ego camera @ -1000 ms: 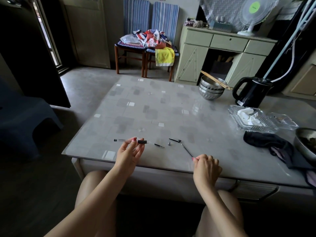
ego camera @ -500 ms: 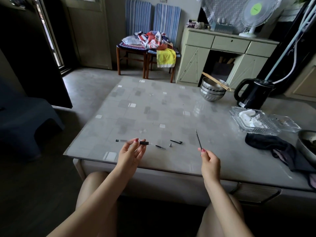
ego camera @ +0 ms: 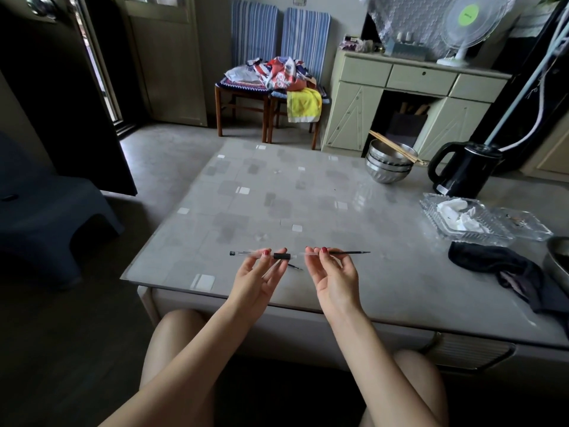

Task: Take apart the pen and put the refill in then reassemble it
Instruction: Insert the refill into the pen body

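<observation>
My left hand (ego camera: 257, 277) pinches a clear pen barrel (ego camera: 246, 253) with a black grip sleeve (ego camera: 281, 256), held level above the table's near edge. My right hand (ego camera: 334, 277) pinches a thin black refill (ego camera: 349, 252), also level, its tip pointing right. The refill's clear end faces the barrel's open end, a small gap apart. A small dark pen part (ego camera: 295, 267) lies on the table (ego camera: 308, 211) between my hands, partly hidden by my left fingers.
Stacked steel bowls (ego camera: 388, 167) with chopsticks and a black kettle (ego camera: 463, 169) stand at the far right. A clear tray (ego camera: 462, 220) with tissues, a dark cloth (ego camera: 498, 266) and a metal bowl's rim (ego camera: 557, 260) lie along the right side. A dark stool (ego camera: 46, 208) stands left.
My right hand lifted the refill off the table, turned it level and brought it left toward the barrel. My left hand raised the barrel slightly.
</observation>
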